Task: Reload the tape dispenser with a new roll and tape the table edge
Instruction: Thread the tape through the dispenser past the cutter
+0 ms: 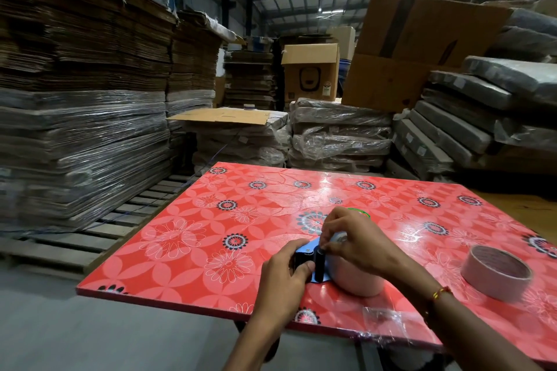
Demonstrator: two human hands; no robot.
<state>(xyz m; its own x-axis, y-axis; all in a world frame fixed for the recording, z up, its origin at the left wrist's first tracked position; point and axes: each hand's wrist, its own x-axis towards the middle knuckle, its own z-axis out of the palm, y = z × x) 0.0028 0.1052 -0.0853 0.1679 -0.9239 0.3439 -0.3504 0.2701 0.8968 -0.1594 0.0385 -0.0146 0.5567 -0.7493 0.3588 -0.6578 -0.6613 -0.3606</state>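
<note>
A blue and black tape dispenser lies on the red flowered table near its front edge, with a pale tape roll seated in it. My left hand grips the dispenser's black front end. My right hand rests over the roll, its fingertips pinched at the black roller by the roll's edge. A second, thinner roll lies flat on the table to the right. Clear tape is stuck over the front table edge below my right wrist.
Tall stacks of flattened cardboard stand to the left on wooden pallets. Wrapped bundles and open boxes sit behind the table. Grey floor lies in front of the table edge.
</note>
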